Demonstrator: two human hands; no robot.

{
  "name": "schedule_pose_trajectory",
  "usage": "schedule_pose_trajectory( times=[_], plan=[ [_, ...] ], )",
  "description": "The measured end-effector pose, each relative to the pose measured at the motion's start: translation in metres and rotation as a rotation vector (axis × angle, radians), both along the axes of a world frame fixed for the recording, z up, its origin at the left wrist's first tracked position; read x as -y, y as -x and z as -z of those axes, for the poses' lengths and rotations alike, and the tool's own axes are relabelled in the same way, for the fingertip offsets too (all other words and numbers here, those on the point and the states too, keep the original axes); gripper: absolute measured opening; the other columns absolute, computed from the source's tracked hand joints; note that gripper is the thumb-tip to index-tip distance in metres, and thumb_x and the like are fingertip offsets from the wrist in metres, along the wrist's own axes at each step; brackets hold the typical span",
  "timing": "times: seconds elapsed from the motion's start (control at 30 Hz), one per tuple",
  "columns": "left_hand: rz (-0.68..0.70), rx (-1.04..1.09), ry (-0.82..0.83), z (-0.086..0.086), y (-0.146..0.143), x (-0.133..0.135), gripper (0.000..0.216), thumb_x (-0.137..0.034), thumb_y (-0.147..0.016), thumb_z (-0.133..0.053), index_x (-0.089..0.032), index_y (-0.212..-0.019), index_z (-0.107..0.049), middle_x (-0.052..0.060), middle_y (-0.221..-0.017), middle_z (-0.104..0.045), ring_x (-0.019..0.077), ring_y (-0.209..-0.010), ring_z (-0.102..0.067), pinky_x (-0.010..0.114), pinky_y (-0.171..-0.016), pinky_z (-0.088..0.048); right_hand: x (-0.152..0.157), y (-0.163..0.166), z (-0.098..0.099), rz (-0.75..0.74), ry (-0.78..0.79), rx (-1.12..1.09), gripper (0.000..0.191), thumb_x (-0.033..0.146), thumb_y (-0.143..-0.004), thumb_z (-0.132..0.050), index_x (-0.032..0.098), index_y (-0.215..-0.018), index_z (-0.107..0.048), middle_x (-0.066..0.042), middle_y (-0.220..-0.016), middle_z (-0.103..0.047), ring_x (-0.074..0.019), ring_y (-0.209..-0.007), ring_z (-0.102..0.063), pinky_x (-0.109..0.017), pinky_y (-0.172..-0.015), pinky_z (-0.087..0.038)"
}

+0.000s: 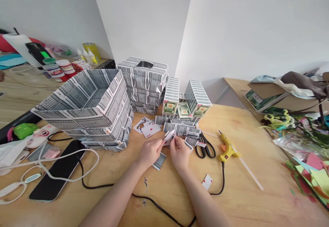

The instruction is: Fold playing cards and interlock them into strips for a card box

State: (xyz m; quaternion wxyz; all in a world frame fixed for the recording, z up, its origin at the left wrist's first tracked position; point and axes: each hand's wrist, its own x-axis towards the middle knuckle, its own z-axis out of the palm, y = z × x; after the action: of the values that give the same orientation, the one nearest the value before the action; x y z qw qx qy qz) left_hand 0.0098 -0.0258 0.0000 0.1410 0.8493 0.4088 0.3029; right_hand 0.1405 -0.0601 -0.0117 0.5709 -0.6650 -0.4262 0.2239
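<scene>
Between my two hands is a playing card point(169, 136), pinched at its edges above the table. My left hand point(151, 151) grips its left side, fingers closed. My right hand point(180, 151) holds the right side with thumb and fingers together. Just behind them stand folded playing cards point(180, 128) in a grey-backed cluster. One loose card point(159, 161) lies face down between my wrists. Face-up cards point(151, 129) rest on the table to the left, and a small card piece point(207, 181) lies by my right forearm.
Left stands a large open box made of cards point(113, 117); behind it is a closed one point(146, 79). Card packs point(196, 96) are stacked at the back. Scissors point(205, 148) and a yellow glue gun point(227, 148) lie right. Its black cable point(159, 206) runs under my forearms. A phone point(56, 172) lies left.
</scene>
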Motion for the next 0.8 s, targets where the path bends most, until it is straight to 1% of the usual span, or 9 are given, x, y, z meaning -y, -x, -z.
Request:
schedule_pose_trajectory(
  times=[0.07, 0.1, 0.2, 0.3, 0.37, 0.43, 0.67, 0.73, 0.8],
  plan=[
    [0.018, 0.0, -0.034, 0.0, -0.002, 0.003, 0.025, -0.023, -0.087, -0.035, -0.018, -0.069, -0.051, 0.004, -0.061, -0.058, 0.0135, -0.057, -0.054, 0.024, -0.054, -0.034, 0.002, 0.001, 0.001, 0.068, -0.031, 0.04, 0.013, 0.032, -0.071, -0.058, 0.021, -0.076, -0.063, -0.003, -0.063, -0.061, -0.0157, -0.059, -0.054, -0.026, -0.06, -0.04],
    [0.012, -0.001, -0.044, 0.001, -0.002, 0.004, 0.024, -0.023, -0.087, -0.034, -0.018, -0.071, -0.052, 0.004, -0.062, -0.059, 0.0139, -0.057, -0.055, 0.024, -0.054, -0.034, 0.002, 0.001, 0.001, 0.059, -0.041, 0.029, 0.011, 0.031, -0.071, -0.058, 0.021, -0.075, -0.062, -0.003, -0.064, -0.061, -0.0158, -0.06, -0.054, -0.026, -0.061, -0.04],
    [-0.031, -0.018, -0.054, 0.003, -0.001, 0.004, 0.025, -0.021, -0.087, -0.032, -0.017, -0.072, -0.052, 0.005, -0.063, -0.06, 0.0144, -0.058, -0.056, 0.024, -0.054, -0.036, -0.002, -0.002, -0.001, -0.087, -0.05, -0.082, 0.009, 0.03, -0.073, -0.057, 0.022, -0.077, -0.057, -0.002, -0.066, -0.062, -0.015, -0.058, -0.054, -0.026, -0.058, -0.042],
    [-0.046, -0.044, -0.056, 0.006, 0.001, 0.002, 0.024, -0.022, -0.087, -0.033, -0.017, -0.074, -0.053, 0.005, -0.063, -0.061, 0.0142, -0.058, -0.056, 0.024, -0.054, -0.037, -0.007, -0.006, -0.003, -0.22, -0.063, -0.193, 0.016, 0.03, -0.074, -0.055, 0.021, -0.088, -0.055, -0.002, -0.069, -0.063, -0.0149, -0.059, -0.056, -0.025, -0.056, -0.044],
    [-0.049, -0.054, -0.069, 0.007, 0.003, 0.0, 0.023, -0.023, -0.087, -0.034, -0.017, -0.075, -0.053, 0.004, -0.063, -0.061, 0.014, -0.058, -0.057, 0.024, -0.054, -0.037, -0.009, -0.008, -0.003, -0.265, -0.048, -0.192, 0.023, 0.031, -0.074, -0.054, 0.02, -0.094, -0.056, -0.002, -0.068, -0.062, -0.015, -0.059, -0.056, -0.026, -0.056, -0.044],
    [-0.059, -0.04, -0.096, 0.008, 0.003, -0.001, 0.022, -0.022, -0.087, -0.035, -0.017, -0.075, -0.053, 0.003, -0.061, -0.06, 0.0135, -0.057, -0.056, 0.023, -0.053, -0.037, -0.01, -0.01, -0.001, -0.289, -0.029, -0.145, 0.024, 0.033, -0.076, -0.052, 0.018, -0.093, -0.058, -0.002, -0.067, -0.062, -0.0143, -0.057, -0.054, -0.025, -0.054, -0.043],
    [-0.079, -0.031, -0.211, 0.008, 0.001, 0.0, 0.021, -0.018, -0.085, -0.038, -0.018, -0.069, -0.05, 0.001, -0.056, -0.057, 0.012, -0.05, -0.053, 0.023, -0.048, -0.036, -0.007, -0.008, 0.003, -0.194, -0.026, 0.088, 0.023, 0.033, -0.081, -0.043, 0.015, -0.086, -0.057, -0.001, -0.061, -0.058, -0.011, -0.051, -0.05, -0.021, -0.049, -0.041],
    [-0.061, -0.046, -0.225, 0.007, 0.001, 0.001, 0.019, -0.016, -0.085, -0.038, -0.018, -0.072, -0.052, 0.001, -0.057, -0.058, 0.0125, -0.052, -0.055, 0.024, -0.049, -0.038, -0.006, -0.006, 0.001, -0.136, -0.036, 0.143, 0.023, 0.033, -0.081, -0.042, 0.016, -0.082, -0.057, 0.0, -0.06, -0.058, -0.011, -0.051, -0.051, -0.021, -0.05, -0.041],
    [-0.029, -0.045, -0.241, 0.005, 0.0, 0.002, 0.017, -0.014, -0.084, -0.038, -0.017, -0.081, -0.054, 0.002, -0.062, -0.06, 0.0134, -0.057, -0.057, 0.024, -0.052, -0.041, -0.004, -0.004, -0.002, -0.06, -0.041, 0.198, 0.023, 0.033, -0.081, -0.042, 0.016, -0.079, -0.058, 0.0, -0.058, -0.059, -0.0109, -0.05, -0.052, -0.02, -0.05, -0.041]
  ],
)
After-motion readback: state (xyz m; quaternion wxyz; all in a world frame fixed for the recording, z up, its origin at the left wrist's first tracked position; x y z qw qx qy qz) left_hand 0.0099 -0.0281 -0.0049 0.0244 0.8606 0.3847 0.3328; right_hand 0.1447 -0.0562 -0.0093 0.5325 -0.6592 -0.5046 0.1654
